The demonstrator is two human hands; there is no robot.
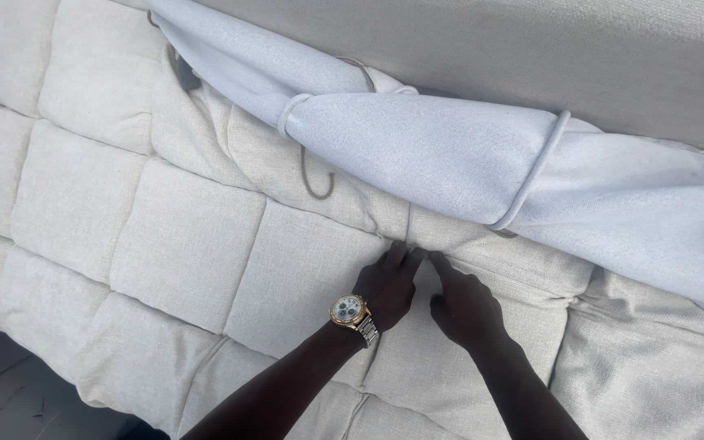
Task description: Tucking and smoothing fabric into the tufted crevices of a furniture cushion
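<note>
Tufted cushion (pixel 181 236) — cream woven fabric, stitched into square panels, lying flat below a rolled white fabric cover (pixel 450 163) bound with cord. Left hand (pixel 386 285), watch at the wrist, and right hand (pixel 462 305) rest side by side on the cushion's upper seam — fingertips pinching the fabric there, nearly touching.

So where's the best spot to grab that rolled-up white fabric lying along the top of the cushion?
Probably beside the cord loop cinching the white fabric roll, coming from the quilted cushion side. There the roll is narrowest and its lower edge lies open. Both the left hand and right hand rest just below.
</note>
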